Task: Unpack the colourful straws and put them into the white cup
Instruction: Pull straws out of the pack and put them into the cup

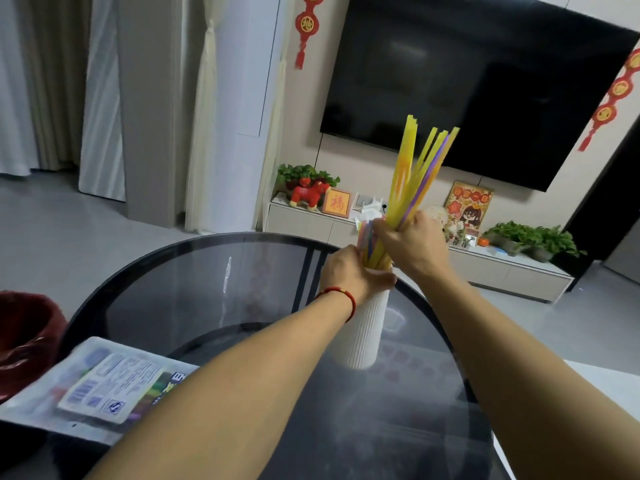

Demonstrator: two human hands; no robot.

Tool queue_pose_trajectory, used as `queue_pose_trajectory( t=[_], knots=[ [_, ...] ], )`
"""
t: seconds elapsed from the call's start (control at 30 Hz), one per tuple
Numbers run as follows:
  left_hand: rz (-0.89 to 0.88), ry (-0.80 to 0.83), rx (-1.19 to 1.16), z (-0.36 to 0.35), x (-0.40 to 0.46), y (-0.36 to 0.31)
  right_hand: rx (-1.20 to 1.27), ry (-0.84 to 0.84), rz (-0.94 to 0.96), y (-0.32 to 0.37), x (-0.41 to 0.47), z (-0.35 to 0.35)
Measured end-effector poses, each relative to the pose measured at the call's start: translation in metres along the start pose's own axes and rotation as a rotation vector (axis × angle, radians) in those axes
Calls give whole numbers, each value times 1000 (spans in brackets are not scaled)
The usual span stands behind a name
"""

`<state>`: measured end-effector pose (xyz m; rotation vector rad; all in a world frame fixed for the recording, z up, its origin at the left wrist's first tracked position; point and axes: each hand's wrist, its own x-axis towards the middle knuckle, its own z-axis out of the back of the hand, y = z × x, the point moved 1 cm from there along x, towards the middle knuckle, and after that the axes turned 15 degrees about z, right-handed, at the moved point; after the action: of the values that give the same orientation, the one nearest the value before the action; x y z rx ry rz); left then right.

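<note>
A tall white ribbed cup [367, 327] stands on the round dark glass table [214, 278]. My left hand [349, 275] grips the cup around its rim. My right hand [412, 242] is closed around a bundle of colourful straws [412, 174], mostly yellow with some purple and orange. The bundle's lower ends sit inside the cup's mouth and its upper ends fan out above my fist. Shorter pink and blue straw tips [366, 233] show between my two hands.
The clear straw packaging [100, 386] with a printed label lies flat at the table's near left edge. A dark red bag [24, 337] sits left of the table. A TV cabinet [415, 251] with plants and ornaments stands beyond.
</note>
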<state>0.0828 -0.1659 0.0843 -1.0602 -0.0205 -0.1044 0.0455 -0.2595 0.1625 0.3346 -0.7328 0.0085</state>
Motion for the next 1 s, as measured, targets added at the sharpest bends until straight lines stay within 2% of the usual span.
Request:
queue_pose_trajectory(
  t=[0.17,0.3,0.4,0.47,0.57,0.6,0.67,0.8,0.9,0.93,1.0],
  knots=[
    [8,0,-93,3,-8,10,227,-44,92,2,-4,-4],
    [-50,32,-80,-4,-22,11,377,-164,142,10,5,10],
    [-130,-22,-15,-9,-30,10,327,-278,301,17,10,24],
    [-140,-18,-29,-12,-33,11,136,-180,421,15,10,26],
    [-153,-47,-21,-12,-33,13,-138,250,412,8,-8,13],
    [-167,-54,-13,-13,-33,15,-176,340,410,6,-15,12],
    [-199,-51,-18,-14,-33,18,-113,347,447,4,-19,18],
    [-196,63,-129,-12,-34,25,127,165,379,-2,-15,33],
    [-159,75,-86,-14,-34,26,135,293,343,-3,-26,26],
    [-150,84,-56,-16,-35,27,210,267,309,-4,-27,27],
    [-121,118,-33,-17,-34,31,380,86,214,-3,-25,35]
  ],
)
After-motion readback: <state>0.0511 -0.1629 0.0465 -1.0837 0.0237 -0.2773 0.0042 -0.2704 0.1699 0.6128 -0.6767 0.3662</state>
